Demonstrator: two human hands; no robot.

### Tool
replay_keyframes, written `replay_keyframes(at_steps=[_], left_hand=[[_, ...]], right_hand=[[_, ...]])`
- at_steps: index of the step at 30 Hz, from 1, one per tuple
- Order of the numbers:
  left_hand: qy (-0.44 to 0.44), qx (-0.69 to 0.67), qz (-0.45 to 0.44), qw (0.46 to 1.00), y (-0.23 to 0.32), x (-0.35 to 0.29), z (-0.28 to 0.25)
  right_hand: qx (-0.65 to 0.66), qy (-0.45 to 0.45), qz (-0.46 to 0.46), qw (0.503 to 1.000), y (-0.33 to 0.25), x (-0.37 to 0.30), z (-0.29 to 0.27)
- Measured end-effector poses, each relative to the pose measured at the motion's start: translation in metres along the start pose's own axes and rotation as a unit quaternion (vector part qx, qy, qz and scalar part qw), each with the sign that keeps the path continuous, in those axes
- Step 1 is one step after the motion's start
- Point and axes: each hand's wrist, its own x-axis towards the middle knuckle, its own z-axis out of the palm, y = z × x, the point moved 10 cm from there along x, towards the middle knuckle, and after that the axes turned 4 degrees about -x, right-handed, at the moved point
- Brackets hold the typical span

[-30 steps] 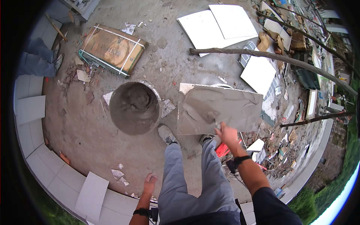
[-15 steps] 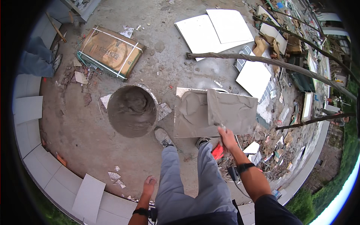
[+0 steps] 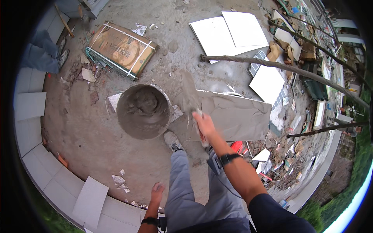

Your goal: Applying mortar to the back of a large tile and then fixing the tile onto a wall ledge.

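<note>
This looks like an open-air building site: a bucket [image 3: 123, 112] of wet mortar [image 3: 144, 101] stands on bare concrete floor [image 3: 89, 136], rubble [image 3: 289, 153] litters the floor's right edge, and greenery [image 3: 347, 188] shows beyond.

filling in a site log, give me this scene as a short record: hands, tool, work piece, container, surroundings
right hand: bare, gripping the tool's handle
left hand: bare, nothing seen in it, beside the left leg
tool: flat trowel with a long mortar-grey blade, at the slab's left end; contact unclear
work piece: rectangular slab coated in grey mortar
container: round grey bucket, mortar inside
surroundings: white-strapped brown carton, flat white panels, another person's blue-trousered legs
</note>
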Motion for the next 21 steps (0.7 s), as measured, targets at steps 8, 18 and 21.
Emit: replay_keyframes(at_steps=[8,18,21], left_hand=[[-0.030,0.041,-0.043,0.998,-0.021,-0.006,0.006],[-0.032,0.048,0.000,0.998,0.016,0.001,0.012],[-0.045,0.064,-0.011,0.997,0.030,0.007,0.026]], right_hand=[[-0.295,0.117,0.011,0.948,0.060,-0.067,-0.027],[-0.268,0.067,-0.053,0.960,0.042,-0.072,-0.012],[-0.339,0.138,-0.019,0.930,0.068,-0.073,-0.074]])
